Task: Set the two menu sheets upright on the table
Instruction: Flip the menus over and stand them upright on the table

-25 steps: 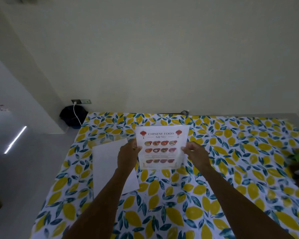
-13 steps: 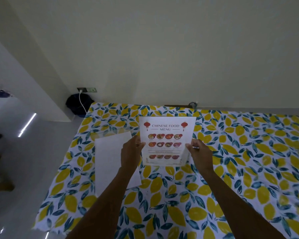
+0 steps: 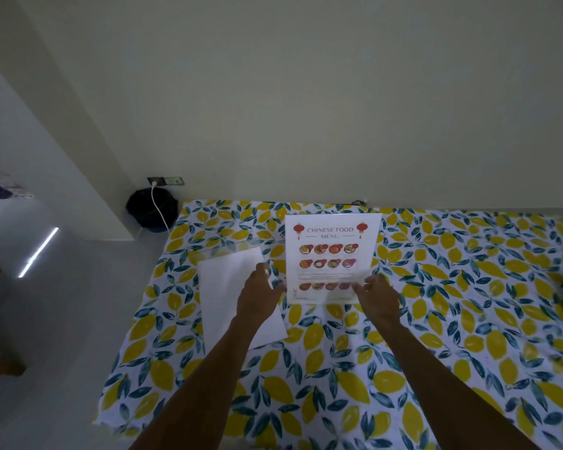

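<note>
Both hands, left hand (image 3: 260,298) and right hand (image 3: 376,295), loosely open beside the menu (image 3: 332,254) on a lemon-print tablecloth (image 3: 436,319).

Left hand (image 3: 259,298) hides part of blank sheet (image 3: 231,293); fingertips blurred. Menu (image 3: 331,258) small print unreadable. Both forearms cut off at bottom edge.

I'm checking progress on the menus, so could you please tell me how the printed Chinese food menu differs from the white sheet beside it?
The Chinese food menu stands upright, its printed face towards the camera; the white sheet lies flat on the tablecloth, showing a blank side. The menu sits between the left hand and right hand at its lower edge; only the left arm crosses over the sheet. Both look like similar rectangular sheets.
</note>
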